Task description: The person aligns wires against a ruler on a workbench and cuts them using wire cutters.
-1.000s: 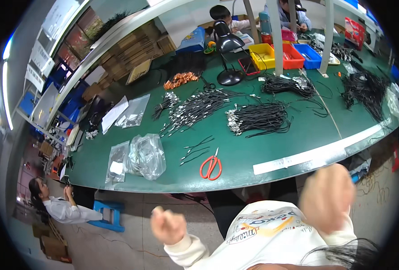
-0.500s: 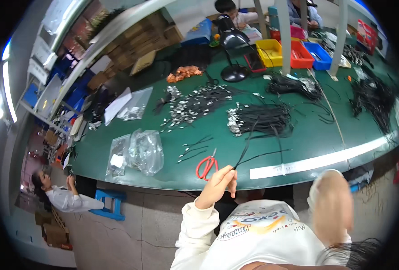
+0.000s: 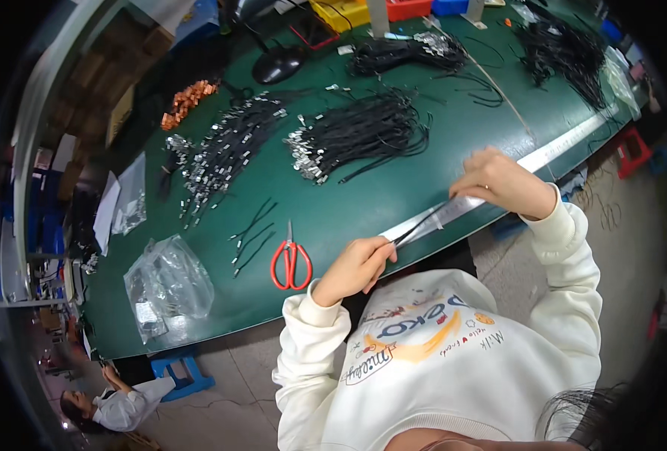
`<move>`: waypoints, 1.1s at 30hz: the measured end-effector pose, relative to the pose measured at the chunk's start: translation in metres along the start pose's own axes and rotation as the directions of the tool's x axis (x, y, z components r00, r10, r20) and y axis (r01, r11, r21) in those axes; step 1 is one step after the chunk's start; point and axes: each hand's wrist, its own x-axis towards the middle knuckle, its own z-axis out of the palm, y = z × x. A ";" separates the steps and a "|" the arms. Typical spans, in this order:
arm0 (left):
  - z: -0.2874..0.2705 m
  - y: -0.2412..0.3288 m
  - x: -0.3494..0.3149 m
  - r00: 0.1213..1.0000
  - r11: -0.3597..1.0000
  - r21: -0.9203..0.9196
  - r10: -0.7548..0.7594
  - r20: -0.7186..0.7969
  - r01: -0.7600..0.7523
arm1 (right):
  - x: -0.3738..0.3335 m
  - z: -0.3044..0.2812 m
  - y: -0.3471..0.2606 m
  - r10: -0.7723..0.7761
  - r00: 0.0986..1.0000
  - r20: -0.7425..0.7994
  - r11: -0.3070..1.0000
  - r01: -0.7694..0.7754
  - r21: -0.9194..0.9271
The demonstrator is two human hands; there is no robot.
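Observation:
Between my hands a black cord [image 3: 425, 223] is stretched over a long pale, ruler-like strip [image 3: 555, 147] along the table's near edge. My left hand [image 3: 357, 268] pinches one end of the cord near the front edge. Farther right, the fingers of my right hand [image 3: 497, 179] are closed on the other end, whose tip is hidden. Red-handled scissors [image 3: 291, 259] lie to the left of my left hand, and beside them are several short black cords [image 3: 252, 237]. Beyond my hands rests a thick bundle of black cords with silvery ends [image 3: 363, 131].
More black cords [image 3: 232, 143] lie at the left and another heap [image 3: 563, 56] at the far right. A clear plastic bag [image 3: 172, 282] sits near the front left. Orange pieces [image 3: 188, 103] and a black lamp base [image 3: 278, 65] stand farther back. A person [image 3: 134, 402] is at lower left.
My right hand has come up from beside my body to the cord and closed on it. The loose cord ends now run straight between my hands. The view has turned and shifted.

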 end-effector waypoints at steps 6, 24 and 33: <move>0.023 -0.010 0.025 0.966 0.972 0.223 0.129 -0.222 -0.078 | 0.009 0.008 -0.011 -0.225 0.894 -0.387 0.917 0.061 -0.394; 0.042 -0.045 -0.018 0.552 0.757 0.650 0.572 -0.607 -0.068 | 0.049 0.090 -0.047 -0.136 0.991 0.011 0.935 0.124 0.333; 0.046 -0.058 -0.013 0.504 0.654 0.756 0.658 -0.560 -0.014 | 0.063 0.084 -0.058 -0.112 0.993 0.036 0.950 0.097 0.296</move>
